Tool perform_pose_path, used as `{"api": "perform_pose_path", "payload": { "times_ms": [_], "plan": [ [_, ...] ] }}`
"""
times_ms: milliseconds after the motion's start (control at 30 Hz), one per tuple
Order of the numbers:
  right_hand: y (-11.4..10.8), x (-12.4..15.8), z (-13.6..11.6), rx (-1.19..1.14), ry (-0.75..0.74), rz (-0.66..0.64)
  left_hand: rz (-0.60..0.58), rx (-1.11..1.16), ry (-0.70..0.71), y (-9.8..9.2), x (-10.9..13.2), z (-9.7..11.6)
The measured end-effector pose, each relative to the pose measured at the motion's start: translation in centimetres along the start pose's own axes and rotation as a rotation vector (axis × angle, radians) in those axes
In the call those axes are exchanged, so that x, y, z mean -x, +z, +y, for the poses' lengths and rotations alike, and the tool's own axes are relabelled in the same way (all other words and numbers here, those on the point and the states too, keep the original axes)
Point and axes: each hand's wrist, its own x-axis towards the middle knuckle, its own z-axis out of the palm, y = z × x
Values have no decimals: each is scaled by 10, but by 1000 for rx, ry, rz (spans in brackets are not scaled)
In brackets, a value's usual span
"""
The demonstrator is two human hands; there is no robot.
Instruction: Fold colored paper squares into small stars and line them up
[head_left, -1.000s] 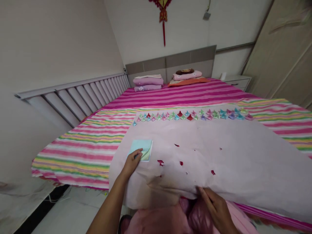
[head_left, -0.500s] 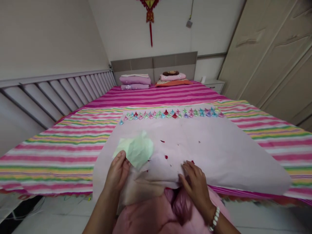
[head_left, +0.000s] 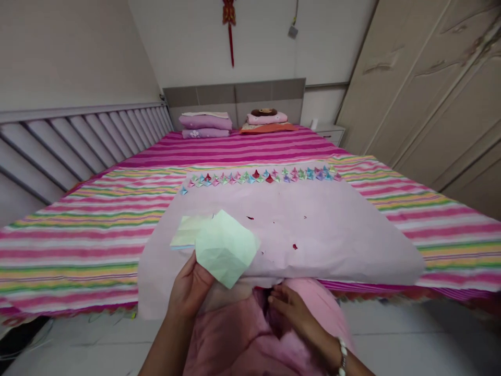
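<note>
My left hand (head_left: pixel 190 290) pinches a creased light green paper square (head_left: pixel 225 247) and holds it up over the near edge of a large pale pink sheet (head_left: pixel 313 230) spread on the bed. A small stack of pastel paper squares (head_left: pixel 186 234) lies on the sheet just behind it. My right hand (head_left: pixel 291 308) is low by my pink-clothed lap, at the sheet's near edge; its fingers are curled and blurred. A row of several small folded paper shapes (head_left: pixel 260 176) lines the sheet's far edge. Tiny red paper scraps (head_left: pixel 294 246) dot the sheet.
The bed carries a striped pink, green and yellow cover (head_left: pixel 86 235). Folded bedding (head_left: pixel 205 125) and a pillow pile (head_left: pixel 266 119) sit at the headboard. A slatted rail (head_left: pixel 78 151) runs along the left, wardrobe doors (head_left: pixel 430 94) stand on the right, and a nightstand (head_left: pixel 331 133) is beside them.
My left hand picked the green square off the stack and raised it toward me. My right hand slid from the sheet's edge down toward my lap. The view shifted right.
</note>
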Motion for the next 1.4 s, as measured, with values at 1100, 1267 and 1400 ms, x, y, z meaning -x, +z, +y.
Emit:
{"api": "perform_pose_path", "payload": {
  "times_ms": [1100, 1267, 1400],
  "plan": [
    [33, -6, 1, -815, 117, 313, 34, 101, -230, -58, -34, -26],
    [16, 26, 9, -691, 189, 262, 45, 81, -219, -35, -26, -24],
    [-1, 53, 10, -355, 415, -183, 64, 35, -200, -5, -16, -18]
  ]
}}
